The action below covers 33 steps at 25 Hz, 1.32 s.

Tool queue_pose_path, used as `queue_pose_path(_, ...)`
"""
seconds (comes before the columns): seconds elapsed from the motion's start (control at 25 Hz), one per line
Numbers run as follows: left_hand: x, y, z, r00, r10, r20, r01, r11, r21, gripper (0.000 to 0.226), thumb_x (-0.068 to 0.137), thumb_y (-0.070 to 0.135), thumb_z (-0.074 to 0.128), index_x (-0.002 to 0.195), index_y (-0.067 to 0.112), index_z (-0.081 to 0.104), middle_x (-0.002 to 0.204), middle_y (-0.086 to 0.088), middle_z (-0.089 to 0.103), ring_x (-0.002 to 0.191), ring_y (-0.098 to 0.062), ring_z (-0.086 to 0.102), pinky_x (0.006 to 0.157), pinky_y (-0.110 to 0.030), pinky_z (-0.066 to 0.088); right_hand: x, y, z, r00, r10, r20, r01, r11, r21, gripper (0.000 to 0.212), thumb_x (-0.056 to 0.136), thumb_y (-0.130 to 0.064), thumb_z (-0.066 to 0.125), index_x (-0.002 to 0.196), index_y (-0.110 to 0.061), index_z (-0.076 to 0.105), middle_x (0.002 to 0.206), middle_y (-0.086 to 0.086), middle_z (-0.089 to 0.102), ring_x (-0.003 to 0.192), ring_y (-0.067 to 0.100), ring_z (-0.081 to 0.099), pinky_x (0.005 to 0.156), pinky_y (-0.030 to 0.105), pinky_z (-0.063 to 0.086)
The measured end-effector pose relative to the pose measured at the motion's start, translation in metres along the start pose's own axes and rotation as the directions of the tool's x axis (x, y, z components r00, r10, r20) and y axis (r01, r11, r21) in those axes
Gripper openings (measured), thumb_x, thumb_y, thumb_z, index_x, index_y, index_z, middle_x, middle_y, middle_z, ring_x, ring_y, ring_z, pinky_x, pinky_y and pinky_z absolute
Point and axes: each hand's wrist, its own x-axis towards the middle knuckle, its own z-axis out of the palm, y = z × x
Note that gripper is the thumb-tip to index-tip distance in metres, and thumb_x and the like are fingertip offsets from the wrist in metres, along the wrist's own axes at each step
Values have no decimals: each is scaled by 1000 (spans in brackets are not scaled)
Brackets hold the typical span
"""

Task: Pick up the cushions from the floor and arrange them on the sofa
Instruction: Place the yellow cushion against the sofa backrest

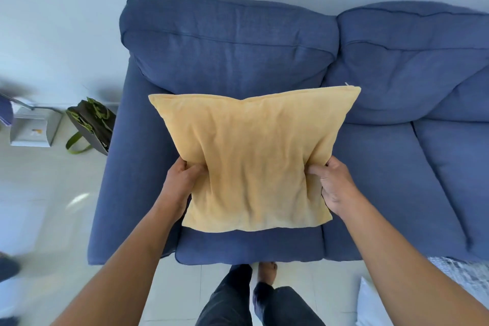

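Left hand [182,180] and right hand [334,185] each form a closed grip on the side edges of the yellow cushion [254,156], pinching its lower half. The cushion is held level between them over the sofa [383,167] seat. The backrest lies straight ahead of both grips, equally near each hand.

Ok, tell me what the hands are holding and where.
The yellow cushion, pinched by its side edges: left hand on its left edge, right hand on its right.
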Motion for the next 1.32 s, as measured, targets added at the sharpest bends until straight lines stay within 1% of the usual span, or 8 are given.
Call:
queue_pose_path(0.2,71,31,-4,998,11,-60,-6,997,75,56,67,12,75,122,24,72,115,0,82,108,-23,77,90,-42,61,67,-24,37,996,20,-85,-27,996,-79,47,77,15,65,116,-11,71,117,10,79,113,34,72,107,56,53)
queue_pose_path(0.48,181,43,0,988,55,-144,-39,993,112,58,70,1,72,125,20,70,114,-1,82,108,-22,77,89,-41,63,169,-33,69,981,-1,-194,-18,995,-93,44,77,16,60,97,-24,66,113,5,77,117,32,69,102,48,56)
queue_pose_path(0.6,221,31,5,988,-30,-153,51,990,134,56,80,-4,70,131,21,65,122,0,77,116,-23,71,99,-45,60,209,-25,74,989,68,-134,-99,965,-243,47,83,10,65,117,-22,67,124,-1,71,124,26,62,97,41,51)
queue_pose_path(0.72,243,26,8,983,-133,-128,156,970,186,52,85,0,71,131,24,65,127,1,74,123,-25,65,108,-52,55,223,-18,72,978,180,-101,-203,930,-307,56,87,7,66,135,-20,61,140,-1,64,132,26,56,110,50,49)
queue_pose_path(0.88,250,55,-4,987,-112,-114,131,976,176,57,87,-2,66,138,22,64,128,1,75,123,-26,68,102,-48,58,224,-53,68,977,144,-155,-168,973,-158,32,84,6,60,104,-18,66,127,2,69,118,25,63,109,56,50)
queue_pose_path(1.04,267,115,-26,977,-26,-211,6,995,-96,44,86,18,66,129,29,71,128,1,76,115,-21,73,92,-41,60,239,-122,64,973,12,-229,13,994,107,36,86,-25,72,122,-17,69,130,4,73,120,26,68,95,51,57)
queue_pose_path(1.2,278,140,-14,971,103,-214,-85,992,94,21,96,35,75,113,23,75,101,13,79,95,-6,75,74,-28,60,240,-153,66,973,-96,-212,86,995,-57,7,93,-24,78,96,-29,75,101,-10,81,100,12,74,91,43,61)
queue_pose_path(1.32,273,141,-24,931,238,-276,-214,970,114,7,90,34,80,86,28,80,77,18,79,73,4,72,67,-19,58,238,-158,55,947,-177,-269,175,984,-31,14,92,-17,79,84,-29,77,91,-12,82,99,13,77,92,41,63)
